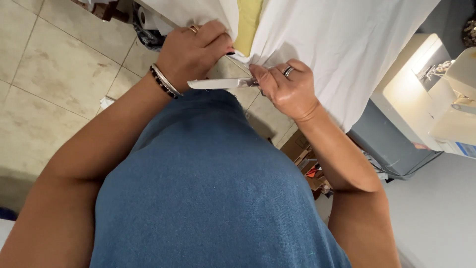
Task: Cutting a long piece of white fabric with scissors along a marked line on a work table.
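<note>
white cloth (347, 44), soft and limp, is draping off the table edge as the left hand (191, 52) is pinching its hem and the right hand (290, 89) is gripping scissors (218, 84).

White fabric (342, 44): a large, plain sheet draped over the work surface edge, gathered into folds at its lower hem where the left hand (191, 49) pinches it, with a pale yellow layer (248, 20) showing between the folds. Scissors (220, 84): metal blades, apparently closed, lie roughly horizontal just below the hem, tip pointing left; the handles are hidden inside the right hand (290, 89), which grips them.
</note>
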